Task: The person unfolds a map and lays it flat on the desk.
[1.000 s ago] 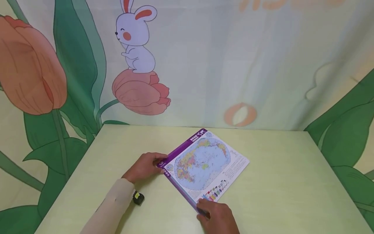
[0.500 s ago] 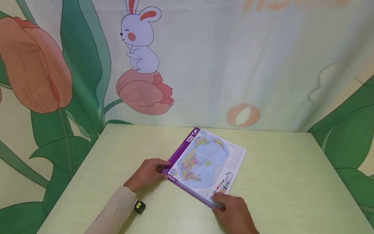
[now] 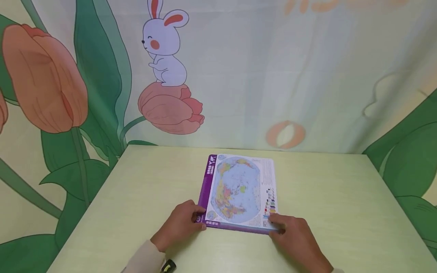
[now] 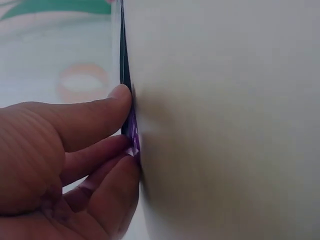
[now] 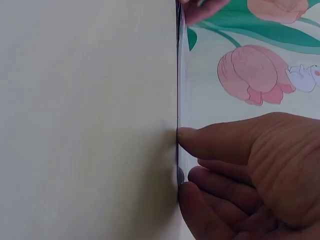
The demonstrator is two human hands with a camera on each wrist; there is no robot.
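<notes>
A flat world map board [image 3: 236, 191], with a purple strip along its left side and a purple near edge, lies on the pale table. My left hand [image 3: 182, 223] grips its near left corner, fingers on top and thumb at the near edge. At the near right corner, my right hand [image 3: 295, 235] holds the board the same way. The left wrist view has the left hand [image 4: 75, 155] pinching a purple corner low against the table. In the right wrist view, the right hand [image 5: 240, 170] closes on the board's thin edge; the map face is hidden there.
The pale yellow-green table [image 3: 324, 189] stretches out on both sides of the board. Behind it hangs a curtain [image 3: 239, 76] printed with a rabbit and tulips. A small black device [image 3: 168, 266] with a yellow mark sits by my left wrist.
The map board has turned counter-clockwise, so its near edge now runs almost level. My left hand has come nearer with its corner, and my right hand has moved right and slightly away.
</notes>
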